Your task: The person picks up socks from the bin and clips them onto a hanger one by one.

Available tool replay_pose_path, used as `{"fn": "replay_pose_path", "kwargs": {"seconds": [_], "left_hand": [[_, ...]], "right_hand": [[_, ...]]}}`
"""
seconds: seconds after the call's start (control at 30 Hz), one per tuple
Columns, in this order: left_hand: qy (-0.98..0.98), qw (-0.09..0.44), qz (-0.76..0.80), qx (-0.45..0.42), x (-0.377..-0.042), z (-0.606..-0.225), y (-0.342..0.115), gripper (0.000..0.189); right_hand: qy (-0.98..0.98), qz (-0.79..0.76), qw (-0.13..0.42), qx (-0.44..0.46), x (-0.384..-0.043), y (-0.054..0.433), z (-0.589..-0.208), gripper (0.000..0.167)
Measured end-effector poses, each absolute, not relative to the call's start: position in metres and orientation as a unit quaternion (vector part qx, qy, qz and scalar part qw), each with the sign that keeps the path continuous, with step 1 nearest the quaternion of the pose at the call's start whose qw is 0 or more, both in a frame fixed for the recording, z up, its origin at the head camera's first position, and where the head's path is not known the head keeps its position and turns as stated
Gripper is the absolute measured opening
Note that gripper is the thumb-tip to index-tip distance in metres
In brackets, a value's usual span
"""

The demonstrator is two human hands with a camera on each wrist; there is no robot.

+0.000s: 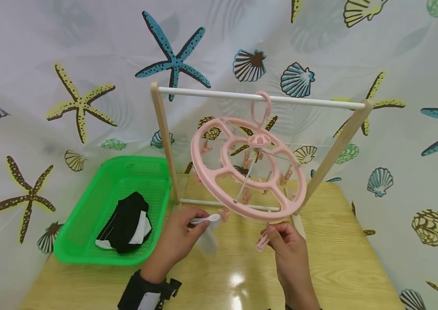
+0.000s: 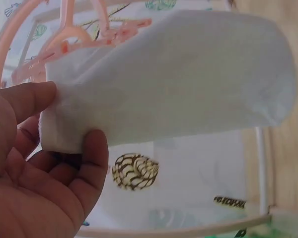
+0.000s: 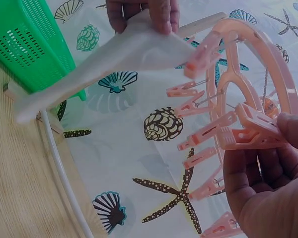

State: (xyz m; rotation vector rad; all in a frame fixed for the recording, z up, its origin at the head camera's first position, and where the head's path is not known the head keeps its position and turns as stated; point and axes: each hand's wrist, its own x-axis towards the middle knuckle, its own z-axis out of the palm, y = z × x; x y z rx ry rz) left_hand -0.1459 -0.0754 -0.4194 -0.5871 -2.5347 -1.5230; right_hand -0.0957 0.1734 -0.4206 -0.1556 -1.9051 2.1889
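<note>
My left hand (image 1: 181,234) pinches a white sock (image 1: 209,243) by its cuff, between thumb and fingers. In the left wrist view the sock (image 2: 188,74) stretches away from the fingertips, its cuff end folded flat. A pink round clip hanger (image 1: 257,212) hangs tilted from a white rod, and my left hand is beside its lower left rim. Under the hanger's near rim, my right hand (image 1: 288,245) grips a pink clothespin (image 1: 262,242). Seen from the right wrist, that clothespin (image 3: 251,130) is squeezed between thumb and fingers, with the sock apart from it.
A green basket (image 1: 83,254) on the left holds black and white cloth items (image 1: 125,224). The wooden stand (image 1: 337,150) has a white top rod (image 1: 211,92) and stands on the wooden table (image 1: 339,258). Several pink clips (image 3: 193,141) dangle from the hanger. A patterned cloth covers the back.
</note>
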Motion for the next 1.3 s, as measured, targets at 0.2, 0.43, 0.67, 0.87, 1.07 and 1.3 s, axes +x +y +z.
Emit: {"fn": "replay_pose_path", "kwargs": {"seconds": [0.2,0.43,0.67,0.87,1.07,1.3], "left_hand": [[-0.829,0.017,-0.517,-0.214,-0.135,-0.432,-0.052,0.011],[-0.823,-0.023,-0.517,-0.233,-0.127,-0.440,-0.034,0.010],[-0.805,-0.040,-0.533,-0.257,-0.119,-0.443,-0.020,0.009],[-0.793,-0.033,-0.537,-0.287,-0.116,-0.443,-0.012,0.010],[-0.782,-0.007,-0.547,-0.297,-0.114,-0.442,-0.006,0.009],[-0.781,0.022,-0.550,-0.293,-0.114,-0.439,-0.003,0.010]], "right_hand": [[-0.659,0.742,0.115,-0.049,-0.096,0.172,-0.419,0.024],[-0.661,0.740,0.117,-0.034,-0.097,0.170,-0.417,0.022],[-0.662,0.740,0.118,-0.033,-0.097,0.168,-0.417,0.023],[-0.658,0.743,0.119,-0.034,-0.097,0.166,-0.419,0.022],[-0.651,0.749,0.119,-0.031,-0.096,0.164,-0.422,0.021],[-0.645,0.754,0.124,-0.011,-0.097,0.164,-0.425,0.020]]}}
